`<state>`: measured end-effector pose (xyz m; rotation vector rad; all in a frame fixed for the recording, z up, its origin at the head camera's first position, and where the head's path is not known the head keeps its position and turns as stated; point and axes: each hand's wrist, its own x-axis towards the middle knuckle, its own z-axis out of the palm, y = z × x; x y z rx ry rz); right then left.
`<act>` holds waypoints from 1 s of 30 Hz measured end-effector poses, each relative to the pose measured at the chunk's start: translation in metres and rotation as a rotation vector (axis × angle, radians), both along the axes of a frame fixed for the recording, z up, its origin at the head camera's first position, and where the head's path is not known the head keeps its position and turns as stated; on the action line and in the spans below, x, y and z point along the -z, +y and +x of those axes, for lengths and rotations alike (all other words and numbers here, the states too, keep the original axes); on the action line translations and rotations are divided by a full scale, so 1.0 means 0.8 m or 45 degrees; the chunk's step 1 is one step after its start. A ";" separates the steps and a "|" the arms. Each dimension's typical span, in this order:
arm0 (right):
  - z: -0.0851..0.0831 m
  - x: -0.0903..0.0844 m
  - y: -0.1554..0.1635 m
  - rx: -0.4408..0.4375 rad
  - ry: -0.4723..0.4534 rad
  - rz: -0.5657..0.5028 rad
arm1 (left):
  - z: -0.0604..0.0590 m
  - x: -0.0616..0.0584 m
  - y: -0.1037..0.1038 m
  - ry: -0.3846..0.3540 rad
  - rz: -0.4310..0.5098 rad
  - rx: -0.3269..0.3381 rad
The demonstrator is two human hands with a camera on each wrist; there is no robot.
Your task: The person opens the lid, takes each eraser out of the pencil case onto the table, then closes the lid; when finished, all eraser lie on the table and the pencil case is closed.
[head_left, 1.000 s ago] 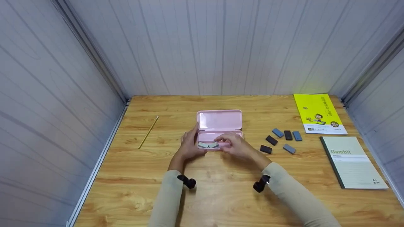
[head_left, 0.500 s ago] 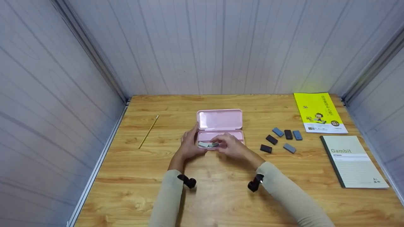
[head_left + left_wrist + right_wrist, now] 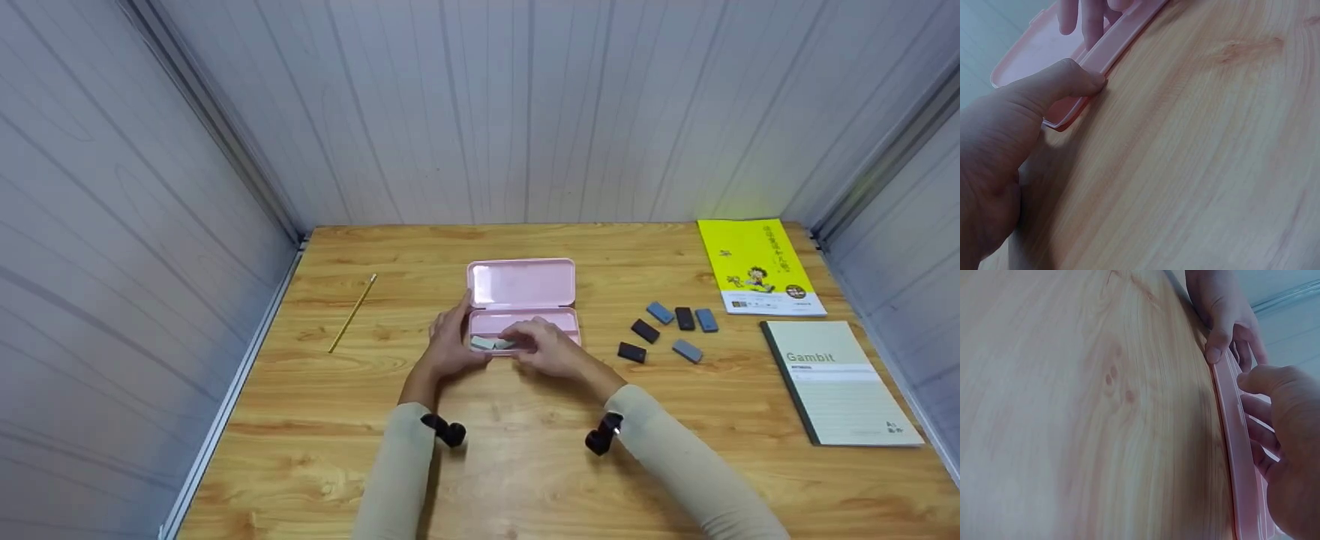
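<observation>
A pink pencil case (image 3: 521, 283) lies on the table with its lid tipped back. My left hand (image 3: 452, 345) grips its left end, the thumb along the near wall in the left wrist view. Two pale erasers (image 3: 482, 343) lie end to end in the front of the tray, at the left. Reaching into the tray, my right hand (image 3: 551, 349) has its fingers over the right-hand eraser and partly covers it. In the right wrist view the right thumb (image 3: 1252, 379) is at the rim and the other fingers are inside the case, apart from the thumb.
Several blue, black and grey erasers (image 3: 645, 331) lie to the right of the case. Farther right are a yellow booklet (image 3: 761, 262) and a pale notebook (image 3: 844, 390). A pencil (image 3: 352, 313) lies at the left. Panel walls border the table's back and sides.
My right hand has moved slightly left over the right-hand eraser. The two erasers, which formed a shallow V, now lie flatter in line. My left hand has stayed on the case.
</observation>
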<state>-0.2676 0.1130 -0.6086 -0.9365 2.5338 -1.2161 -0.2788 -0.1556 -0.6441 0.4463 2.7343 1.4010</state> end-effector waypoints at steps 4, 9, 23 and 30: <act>-0.001 0.000 -0.001 -0.011 0.011 -0.035 | -0.002 0.001 0.000 -0.006 0.001 -0.002; -0.013 0.027 -0.001 -0.003 0.071 -0.045 | -0.002 0.000 0.001 -0.028 -0.012 -0.012; -0.002 0.032 -0.017 0.034 0.176 0.035 | 0.008 -0.022 0.008 -0.108 -0.050 -0.027; -0.012 0.044 -0.016 0.044 0.176 0.054 | 0.009 -0.023 0.008 -0.091 -0.046 -0.032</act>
